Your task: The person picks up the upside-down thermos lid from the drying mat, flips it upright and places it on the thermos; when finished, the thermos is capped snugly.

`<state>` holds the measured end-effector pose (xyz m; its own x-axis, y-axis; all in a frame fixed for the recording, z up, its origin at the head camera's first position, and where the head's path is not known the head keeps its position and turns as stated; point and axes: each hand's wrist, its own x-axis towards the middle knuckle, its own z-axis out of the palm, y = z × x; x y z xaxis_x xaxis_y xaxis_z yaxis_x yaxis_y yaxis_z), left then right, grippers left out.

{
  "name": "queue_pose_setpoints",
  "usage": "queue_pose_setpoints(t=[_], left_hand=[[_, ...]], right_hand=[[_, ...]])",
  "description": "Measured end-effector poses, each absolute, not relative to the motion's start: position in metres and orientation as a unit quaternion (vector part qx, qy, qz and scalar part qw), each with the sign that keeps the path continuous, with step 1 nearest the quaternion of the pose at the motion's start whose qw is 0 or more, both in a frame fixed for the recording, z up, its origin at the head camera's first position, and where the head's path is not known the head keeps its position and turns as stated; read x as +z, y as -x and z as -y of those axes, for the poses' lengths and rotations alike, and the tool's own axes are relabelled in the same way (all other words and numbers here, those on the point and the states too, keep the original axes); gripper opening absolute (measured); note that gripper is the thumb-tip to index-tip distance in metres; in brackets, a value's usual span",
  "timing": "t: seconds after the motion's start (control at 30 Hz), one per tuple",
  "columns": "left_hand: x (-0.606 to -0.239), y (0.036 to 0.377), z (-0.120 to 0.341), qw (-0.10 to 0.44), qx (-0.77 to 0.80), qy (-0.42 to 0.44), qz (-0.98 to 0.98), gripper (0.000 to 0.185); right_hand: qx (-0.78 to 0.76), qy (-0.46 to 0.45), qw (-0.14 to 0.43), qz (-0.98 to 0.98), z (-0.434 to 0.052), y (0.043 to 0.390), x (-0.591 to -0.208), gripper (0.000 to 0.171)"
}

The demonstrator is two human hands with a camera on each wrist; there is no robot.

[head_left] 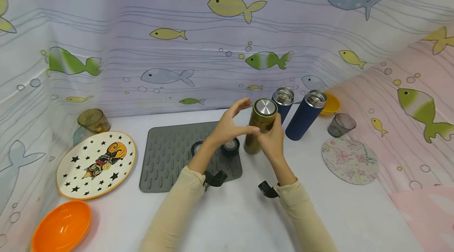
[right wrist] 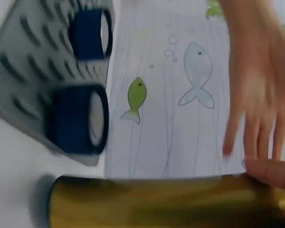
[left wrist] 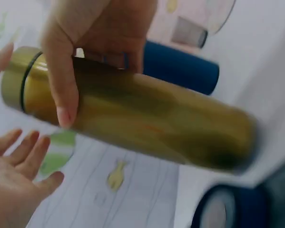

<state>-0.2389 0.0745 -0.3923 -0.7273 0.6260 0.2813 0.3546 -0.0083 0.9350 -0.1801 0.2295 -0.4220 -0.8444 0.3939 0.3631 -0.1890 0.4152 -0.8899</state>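
A gold thermos bottle (head_left: 252, 141) with a steel-topped lid (head_left: 265, 107) stands nearly upright. My right hand (head_left: 272, 142) grips its upper part from the right; the thumb lies across the front below the lid in the left wrist view. My left hand (head_left: 226, 127) is beside the bottle on its left, fingers spread and holding nothing. Two dark blue lids (right wrist: 80, 118) sit on the grey ridged mat (head_left: 163, 161), near the left forearm. Behind and right of the gold bottle are two blue thermos bottles (head_left: 305, 120) without lids, showing bare steel necks.
On the left are a star-patterned plate (head_left: 95, 165), an orange bowl (head_left: 62, 224) and a brown tinted glass (head_left: 93, 121). To the right lie a grey glass (head_left: 341, 125), a floral round mat (head_left: 349, 161) and a yellow bowl (head_left: 330, 104). A fish-print curtain (head_left: 213, 47) closes off the back.
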Motion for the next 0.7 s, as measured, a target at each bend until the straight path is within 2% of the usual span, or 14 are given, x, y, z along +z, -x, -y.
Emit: queue_pose_setpoints(t=[0.17, 0.33, 0.5, 0.6, 0.7], left_hand=[[-0.408, 0.220, -0.011, 0.077, 0.604, -0.294, -0.737, 0.086], [-0.432, 0.202, 0.031, 0.070, 0.569, -0.239, -0.784, 0.082], [-0.458, 0.208, 0.049, 0.075, 0.469, -0.218, -0.853, 0.089], [-0.472, 0.215, 0.054, 0.092, 0.387, -0.215, -0.892, 0.093], [-0.484, 0.218, 0.059, 0.090, 0.327, -0.220, -0.915, 0.089]], right_hand=[[0.516, 0.056, 0.277, 0.809, -0.222, 0.233, -0.414, 0.080], [0.494, 0.119, 0.270, 0.818, -0.222, 0.267, -0.428, 0.080], [0.486, 0.135, 0.255, 0.825, -0.227, 0.271, -0.429, 0.082], [0.487, 0.136, 0.222, 0.834, -0.221, 0.262, -0.422, 0.093], [0.482, 0.138, 0.194, 0.843, -0.205, 0.241, -0.415, 0.104]])
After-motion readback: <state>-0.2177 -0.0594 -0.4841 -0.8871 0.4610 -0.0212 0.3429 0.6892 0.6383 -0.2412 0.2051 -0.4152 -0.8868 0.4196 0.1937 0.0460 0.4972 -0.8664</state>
